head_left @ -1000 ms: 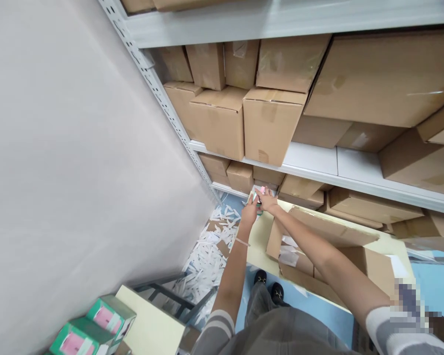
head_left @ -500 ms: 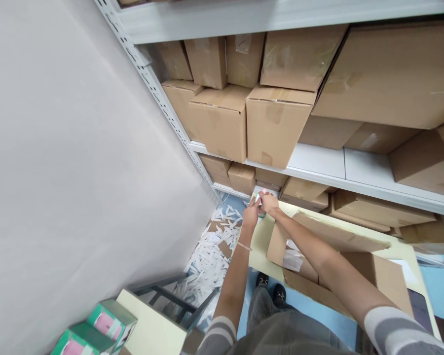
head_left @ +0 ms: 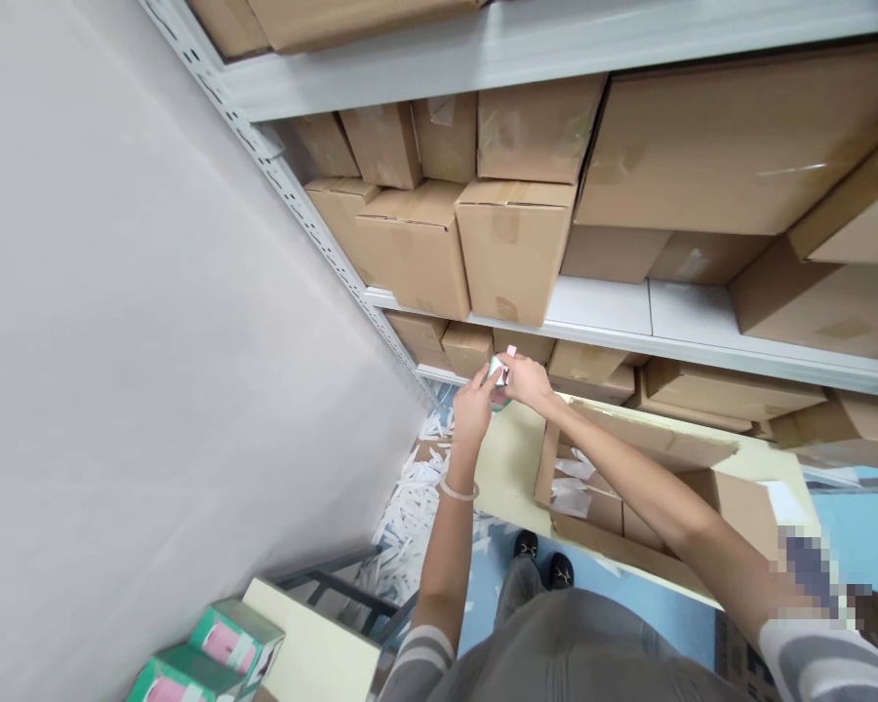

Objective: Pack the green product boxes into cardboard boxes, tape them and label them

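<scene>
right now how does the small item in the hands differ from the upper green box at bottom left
Handling: the left hand holds the small item, the right hand at it; no hand touches the green box.
Look: the small item shows white with green edging; the green box is mostly green with a pink panel.
Size: in this view the small item appears smaller than the green box.
Both show green.
</scene>
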Demonstrator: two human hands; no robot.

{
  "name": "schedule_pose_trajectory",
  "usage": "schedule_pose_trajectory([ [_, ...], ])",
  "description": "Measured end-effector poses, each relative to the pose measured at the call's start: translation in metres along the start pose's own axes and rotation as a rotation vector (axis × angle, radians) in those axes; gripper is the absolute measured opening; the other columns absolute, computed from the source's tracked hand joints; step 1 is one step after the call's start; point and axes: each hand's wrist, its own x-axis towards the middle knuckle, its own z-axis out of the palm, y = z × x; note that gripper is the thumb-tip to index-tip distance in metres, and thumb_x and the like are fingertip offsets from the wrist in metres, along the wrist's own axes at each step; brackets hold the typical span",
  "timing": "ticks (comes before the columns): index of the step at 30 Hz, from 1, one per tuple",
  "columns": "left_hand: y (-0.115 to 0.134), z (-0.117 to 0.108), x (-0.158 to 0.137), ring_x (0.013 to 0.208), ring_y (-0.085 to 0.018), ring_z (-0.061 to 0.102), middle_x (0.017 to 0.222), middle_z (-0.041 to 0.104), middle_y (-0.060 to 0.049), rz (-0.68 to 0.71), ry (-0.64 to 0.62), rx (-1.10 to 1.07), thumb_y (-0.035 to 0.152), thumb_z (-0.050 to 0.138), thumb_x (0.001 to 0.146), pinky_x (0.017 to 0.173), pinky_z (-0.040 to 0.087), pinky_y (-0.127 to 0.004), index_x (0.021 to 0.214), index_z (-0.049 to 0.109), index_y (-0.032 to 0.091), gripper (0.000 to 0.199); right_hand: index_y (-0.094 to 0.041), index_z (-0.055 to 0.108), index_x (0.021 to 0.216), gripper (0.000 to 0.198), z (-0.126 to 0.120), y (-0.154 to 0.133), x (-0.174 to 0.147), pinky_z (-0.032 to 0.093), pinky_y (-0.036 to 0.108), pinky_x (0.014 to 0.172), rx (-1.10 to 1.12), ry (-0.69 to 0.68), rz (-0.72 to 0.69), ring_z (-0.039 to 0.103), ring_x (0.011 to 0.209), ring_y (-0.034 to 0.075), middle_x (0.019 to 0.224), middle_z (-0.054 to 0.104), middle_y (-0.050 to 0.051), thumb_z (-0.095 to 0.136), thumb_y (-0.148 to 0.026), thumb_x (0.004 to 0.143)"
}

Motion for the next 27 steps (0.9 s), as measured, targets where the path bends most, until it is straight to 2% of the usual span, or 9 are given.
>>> schedule_pose_trajectory([
  [4,0.036,-0.052,-0.012,0.115,-0.021,0.060,0.147,0.053,-0.004,0.185,0.183,-0.024,0.017,0.041,0.099,0.095,0.050,-0.034,0.141,0.051,0.032,0.046,-0.026,0.061,0.118,0.047,-0.061,0.002,-0.047,0.043,0.026,0.068,0.066,0.190,-0.081,0.066,0.089,0.023,0.108,0.070,0.006,0.072,-0.035,0.073],
  [7,0.075,-0.082,-0.022,0.115,-0.020,0.059,0.145,0.054,-0.005,0.332,0.247,-0.108,0.029,0.040,0.102,0.098,0.048,-0.035,0.145,0.046,0.032,0.044,-0.026,0.061,0.119,0.053,-0.105,0.015,-0.097,0.042,0.026,0.065,0.089,0.318,-0.101,0.066,0.080,0.022,0.101,0.072,0.004,0.076,-0.041,0.071],
  [10,0.113,-0.095,-0.030,0.122,-0.022,0.056,0.145,0.053,-0.008,0.452,0.197,-0.258,0.042,0.040,0.101,0.102,0.046,-0.038,0.153,0.030,0.030,0.054,-0.024,0.062,0.120,0.058,-0.138,0.035,-0.155,0.043,0.028,0.064,0.092,0.416,-0.120,0.066,0.073,0.023,0.093,0.072,0.004,0.077,-0.050,0.071],
  [13,0.142,-0.084,-0.033,0.131,-0.025,0.050,0.150,0.047,-0.008,0.556,0.044,-0.366,0.048,0.047,0.098,0.107,0.042,-0.042,0.155,0.022,0.032,0.065,-0.025,0.063,0.122,0.059,-0.152,0.059,-0.210,0.046,0.030,0.066,0.079,0.490,-0.077,0.067,0.079,0.025,0.100,0.073,0.006,0.075,-0.054,0.073],
  [15,0.155,-0.063,-0.034,0.137,-0.026,0.044,0.154,0.042,-0.007,0.616,-0.089,-0.406,0.048,0.053,0.095,0.110,0.039,-0.043,0.155,0.021,0.033,0.070,-0.026,0.063,0.123,0.059,-0.149,0.076,-0.242,0.048,0.032,0.067,0.068,0.508,-0.013,0.068,0.081,0.026,0.103,0.073,0.006,0.075,-0.055,0.073],
  [17,0.165,-0.035,-0.034,0.140,-0.027,0.041,0.156,0.039,-0.008,0.650,-0.229,-0.439,0.046,0.059,0.092,0.112,0.037,-0.044,0.155,0.018,0.033,0.077,-0.026,0.063,0.123,0.061,-0.135,0.094,-0.267,0.050,0.033,0.068,0.065,0.508,0.057,0.069,0.082,0.027,0.101,0.074,0.006,0.075,-0.055,0.071],
  [21,0.176,0.024,-0.038,0.140,-0.030,0.040,0.153,0.041,-0.010,0.698,-0.507,-0.511,0.046,0.075,0.079,0.112,0.036,-0.045,0.153,0.025,0.030,0.091,-0.023,0.063,0.124,0.064,-0.084,0.131,-0.297,0.053,0.034,0.073,0.139,0.452,0.171,0.069,0.085,0.027,0.104,0.074,0.007,0.078,-0.050,0.068],
  [24,0.176,0.058,-0.041,0.128,-0.029,0.053,0.140,0.052,-0.012,0.660,-0.619,-0.488,0.046,0.078,0.072,0.102,0.045,-0.040,0.144,0.038,0.022,0.086,-0.022,0.064,0.123,0.064,-0.039,0.156,-0.303,0.053,0.034,0.074,0.232,0.387,0.262,0.069,0.081,0.025,0.101,0.074,0.005,0.079,-0.045,0.065],
  [27,0.174,0.079,-0.042,0.118,-0.029,0.059,0.131,0.057,-0.010,0.612,-0.657,-0.338,0.048,0.079,0.069,0.091,0.050,-0.038,0.133,0.046,0.020,0.077,-0.018,0.061,0.124,0.066,0.000,0.176,-0.299,0.053,0.034,0.080,0.366,0.340,0.267,0.068,0.089,0.025,0.106,0.072,0.007,0.079,-0.041,0.065],
])
